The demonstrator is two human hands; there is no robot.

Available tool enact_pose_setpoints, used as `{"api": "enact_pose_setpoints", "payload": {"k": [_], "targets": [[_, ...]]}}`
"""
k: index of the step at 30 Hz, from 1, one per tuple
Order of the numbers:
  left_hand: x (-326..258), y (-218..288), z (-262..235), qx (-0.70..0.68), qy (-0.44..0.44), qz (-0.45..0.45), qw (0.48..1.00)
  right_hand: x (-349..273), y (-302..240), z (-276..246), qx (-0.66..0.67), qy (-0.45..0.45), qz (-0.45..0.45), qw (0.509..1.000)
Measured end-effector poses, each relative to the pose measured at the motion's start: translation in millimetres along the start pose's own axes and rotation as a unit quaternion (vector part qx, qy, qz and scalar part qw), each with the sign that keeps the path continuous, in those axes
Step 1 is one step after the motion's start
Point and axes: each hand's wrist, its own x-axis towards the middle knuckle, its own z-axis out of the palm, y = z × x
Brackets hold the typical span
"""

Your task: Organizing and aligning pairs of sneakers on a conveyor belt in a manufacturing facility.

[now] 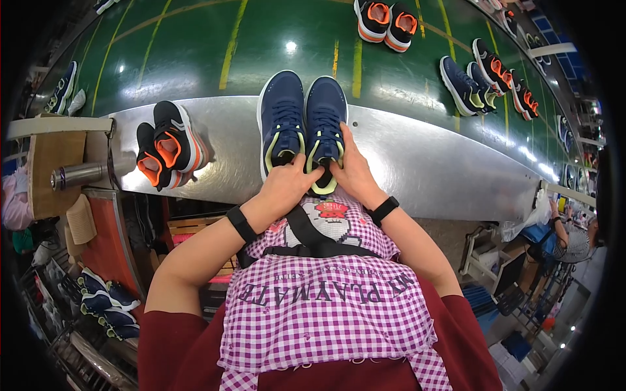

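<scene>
Seen from the head camera, the heels of a pair of navy shoes [303,124] with yellow-green trim are hidden under the person's hands and apron bib, and shelves at lower left holding more navy shoes [104,303] are dim and cut off by the rim. The pair stands side by side, toes pointing away, on a metal ledge [424,163] beside a green conveyor belt [195,45]. The left hand [285,184] and right hand [352,171] meet at the heel openings, fingers curled loosely onto the collars, thumbs nearly touching; a black and orange pair [166,146] lies nearby.

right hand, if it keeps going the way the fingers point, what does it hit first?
The right hand points up the picture and rests on the right navy sneaker, at its heel opening. Pushed on, it would probably meet that shoe's tongue and laces first; depth is hard to judge.
</scene>
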Motion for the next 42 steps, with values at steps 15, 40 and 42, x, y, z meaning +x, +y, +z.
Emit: {"api": "enact_pose_setpoints", "payload": {"k": [15, 40, 42], "targets": [[-6.8, -13.8, -8.2, -0.031, 0.018, -0.008, 0.999, 0.3, 5.5, -0.6, -0.022, 0.013, -0.035, 0.999], [-4.7, -8.2, -4.8, -0.037, 0.01, -0.025, 0.999, 17.8, -9.0, -39.8, -0.042, -0.169, 0.002, 0.985], [-4.2, -8.7, -5.0, -0.035, 0.007, -0.027, 0.999, 17.0, -10.6, -47.4, -0.007, -0.139, 0.004, 0.99]]}}
